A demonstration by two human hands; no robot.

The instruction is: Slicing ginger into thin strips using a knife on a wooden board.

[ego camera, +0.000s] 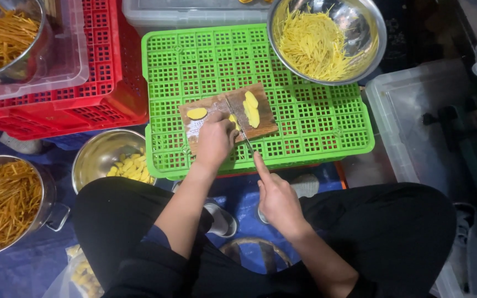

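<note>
A small wooden cutting board (pixel 216 105) lies on an upturned green plastic crate (pixel 316 121). On it are yellow slices (pixel 252 108) to the right and one slice (pixel 196 113) to the left. My left hand (pixel 214 140) presses a yellow piece (pixel 233 121) down on the board. My right hand (pixel 277 198) grips a knife (pixel 239 126), index finger stretched along it, the blade standing just right of my left fingers.
A steel bowl of thin yellow strips (pixel 321 38) sits on the crate's far right corner. A steel bowl with yellow pieces (pixel 111 160) and a pot of orange-brown strips (pixel 6 201) stand at left. Red crates (pixel 100 72) and clear tubs (pixel 415 121) surround.
</note>
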